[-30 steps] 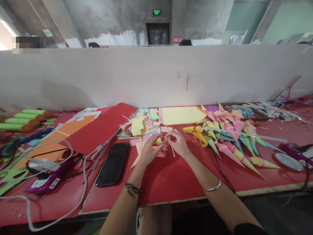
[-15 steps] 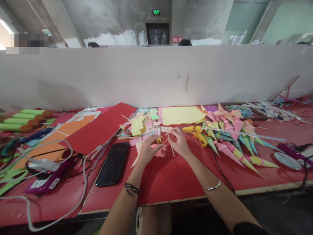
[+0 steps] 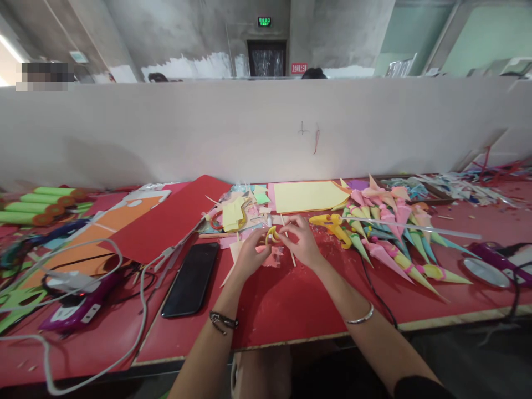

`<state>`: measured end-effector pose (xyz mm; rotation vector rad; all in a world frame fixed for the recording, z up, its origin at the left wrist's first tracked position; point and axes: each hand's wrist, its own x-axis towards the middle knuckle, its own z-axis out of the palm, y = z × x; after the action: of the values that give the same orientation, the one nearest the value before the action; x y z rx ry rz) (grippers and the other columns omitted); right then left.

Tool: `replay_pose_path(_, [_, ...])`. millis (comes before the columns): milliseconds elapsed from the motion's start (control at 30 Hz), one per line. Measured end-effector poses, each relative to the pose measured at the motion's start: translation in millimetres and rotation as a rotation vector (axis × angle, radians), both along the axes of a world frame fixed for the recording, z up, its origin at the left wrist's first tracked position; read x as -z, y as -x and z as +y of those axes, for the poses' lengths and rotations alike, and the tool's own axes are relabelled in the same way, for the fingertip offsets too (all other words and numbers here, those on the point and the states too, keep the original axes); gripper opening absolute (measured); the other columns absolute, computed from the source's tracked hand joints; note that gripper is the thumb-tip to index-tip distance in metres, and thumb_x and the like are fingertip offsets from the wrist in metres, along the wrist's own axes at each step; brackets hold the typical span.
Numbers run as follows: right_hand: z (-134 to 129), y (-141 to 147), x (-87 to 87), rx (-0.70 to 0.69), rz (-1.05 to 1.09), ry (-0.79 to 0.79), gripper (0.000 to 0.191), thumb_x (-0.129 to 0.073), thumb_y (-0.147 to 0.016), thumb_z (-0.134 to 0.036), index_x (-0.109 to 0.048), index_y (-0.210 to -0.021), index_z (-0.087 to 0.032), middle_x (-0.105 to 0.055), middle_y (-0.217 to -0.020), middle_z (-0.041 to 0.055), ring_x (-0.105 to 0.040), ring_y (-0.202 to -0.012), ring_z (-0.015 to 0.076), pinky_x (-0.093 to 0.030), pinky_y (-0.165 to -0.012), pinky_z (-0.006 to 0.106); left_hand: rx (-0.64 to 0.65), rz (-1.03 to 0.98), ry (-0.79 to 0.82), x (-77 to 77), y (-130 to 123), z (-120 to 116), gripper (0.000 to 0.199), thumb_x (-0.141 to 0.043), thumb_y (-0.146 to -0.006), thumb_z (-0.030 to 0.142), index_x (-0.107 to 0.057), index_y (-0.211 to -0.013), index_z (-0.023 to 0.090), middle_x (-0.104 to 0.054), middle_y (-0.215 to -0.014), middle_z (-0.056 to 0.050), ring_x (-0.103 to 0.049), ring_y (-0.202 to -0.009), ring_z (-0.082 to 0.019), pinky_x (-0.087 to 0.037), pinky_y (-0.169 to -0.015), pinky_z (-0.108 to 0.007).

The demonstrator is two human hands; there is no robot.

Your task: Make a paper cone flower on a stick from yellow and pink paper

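Note:
Between my hands is a small curled yellow strip (image 3: 272,235), bent into a loop with a pale inside; its material is hard to make out. My left hand (image 3: 249,256) is closed on its left side with thumb and fingers. My right hand (image 3: 305,243) pinches its right end between thumb and fingertips. A thin wooden stick (image 3: 293,258) lies on the table, partly behind my right fingers. Under the strip, a pink piece (image 3: 272,257) in clear film rests on the red table (image 3: 286,310). Right of my right hand lies a yellow glue gun (image 3: 333,229) with a long clear stick.
Pastel paper cones (image 3: 390,221) are heaped at the right, near a round mirror-like disc (image 3: 485,272). A black phone (image 3: 191,280) lies left of my left arm. White cables (image 3: 143,299), a purple power strip (image 3: 72,307) and red sheets (image 3: 166,221) fill the left. Yellow sheets (image 3: 310,197) lie behind.
The yellow strip shows as a larger, wider loop now, where before it was a small coil with a thin end reaching toward my right fingers. My hands have barely shifted.

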<state>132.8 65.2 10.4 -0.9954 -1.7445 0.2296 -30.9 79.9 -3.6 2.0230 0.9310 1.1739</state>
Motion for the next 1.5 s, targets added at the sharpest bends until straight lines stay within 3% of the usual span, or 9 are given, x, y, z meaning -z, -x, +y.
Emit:
replay_pose_path(167, [-3, 0, -8.9, 0.056, 0.05, 0.061, 0.007, -0.052, -0.076, -0.021, -0.058, -0.072, -0.021, -0.048, -0.081, 0.0031, -0.049, -0.084, 0.0171, -0.041, -0.078, 0.031, -0.065, -0.064, 0.035, -3.0, 4, -1, 0.039, -0.041, -0.065, 0.01, -0.049, -0.101, 0.02, -0.055, -0.1, -0.005, -0.055, -0.086, -0.014, -0.046, -0.077, -0.029])
replay_pose_path(367, [-22, -6, -19.2, 0.078, -0.029, 0.091, 0.009, -0.051, -0.076, -0.02, -0.059, -0.072, -0.021, -0.051, -0.076, 0.0025, -0.051, -0.076, 0.0164, -0.041, -0.071, 0.029, -0.375, -0.081, 0.02, -4.3, 5, 2, 0.021, -0.039, -0.07, 0.015, -0.051, -0.087, 0.018, -0.057, -0.086, -0.003, -0.055, -0.076, -0.013, -0.046, -0.067, -0.026])
replay_pose_path(467, [-32, -15, -15.2, 0.134, -0.053, 0.138, 0.01, -0.052, -0.077, -0.021, -0.06, -0.073, -0.02, -0.053, -0.074, 0.0026, -0.053, -0.073, 0.016, -0.041, -0.069, 0.028, -0.446, -0.037, -0.031, -3.9, 6, 4, 0.018, -0.039, -0.074, 0.02, -0.052, -0.087, 0.018, -0.058, -0.085, -0.003, -0.055, -0.075, -0.013, -0.045, -0.063, -0.025])
replay_pose_path(633, [-33, -33, 3.2, 0.196, -0.134, 0.25, 0.01, -0.053, -0.075, -0.019, -0.062, -0.07, -0.019, -0.058, -0.068, 0.0019, -0.054, -0.067, 0.0159, -0.039, -0.062, 0.027, -0.416, 0.291, -0.143, -5.8, 16, 20, 0.025, -0.038, -0.075, 0.017, -0.057, -0.091, 0.016, -0.059, -0.091, -0.007, -0.056, -0.078, -0.016, -0.045, -0.072, -0.03])
replay_pose_path(800, [-31, -38, 16.4, 0.177, -0.166, 0.278, 0.01, -0.054, -0.074, -0.018, -0.061, -0.067, -0.02, -0.058, -0.066, 0.0009, -0.053, -0.06, 0.0135, -0.039, -0.056, 0.024, -0.302, 0.472, -0.16, -10.0, 24, 37, 0.03, -0.048, -0.062, 0.008, -0.065, -0.085, 0.02, -0.063, -0.088, -0.006, -0.055, -0.086, -0.022, -0.043, -0.079, -0.036])
replay_pose_path(967, [-34, -32, 18.1, 0.176, -0.24, 0.307, 0.009, -0.052, -0.075, -0.019, -0.06, -0.069, -0.02, -0.056, -0.07, 0.0017, -0.053, -0.062, 0.0138, -0.04, -0.057, 0.024, -0.234, 0.59, -0.203, -10.5, 21, 37, 0.016, -0.056, -0.061, 0.011, -0.067, -0.066, 0.022, -0.062, -0.077, -0.004, -0.054, -0.082, -0.021, -0.04, -0.081, -0.036])
replay_pose_path(1100, [-42, -28, 11.7, 0.184, -0.193, 0.255, 0.014, -0.049, -0.076, -0.019, -0.058, -0.087, -0.02, -0.056, -0.082, 0.0048, -0.054, -0.077, 0.018, -0.042, -0.067, 0.029, -0.252, 0.619, -0.248, -16.3, 18, 25, 0.014, -0.054, -0.068, 0.015, -0.067, -0.068, 0.022, -0.06, -0.091, -0.005, -0.05, -0.09, -0.023, -0.038, -0.083, -0.038])
replay_pose_path(1267, [-57, -17, -6.8, 0.099, -0.046, 0.2, 0.024, -0.049, -0.079, -0.024, -0.052, -0.102, -0.021, -0.053, -0.09, 0.006, -0.053, -0.08, 0.0179, -0.043, -0.074, 0.03, -0.143, 0.68, -0.442, -34.9, 11, -14, 0.02, -0.048, -0.076, 0.013, -0.064, -0.084, 0.023, -0.054, -0.104, -0.005, -0.044, -0.098, -0.022, -0.037, -0.084, -0.036])
replay_pose_path(1500, [-64, 3, -7.9, -0.066, -0.069, 0.304, 0.01, -0.05, -0.079, -0.021, -0.059, -0.076, -0.02, -0.059, -0.074, 0.0028, -0.054, -0.069, 0.0156, -0.042, -0.063, 0.027, -0.148, 0.805, -0.516, -38.4, 1, -57, 0.019, -0.051, -0.076, 0.014, -0.061, -0.088, 0.024, -0.057, -0.1, -0.005, -0.046, -0.093, -0.022, -0.038, -0.081, -0.037])
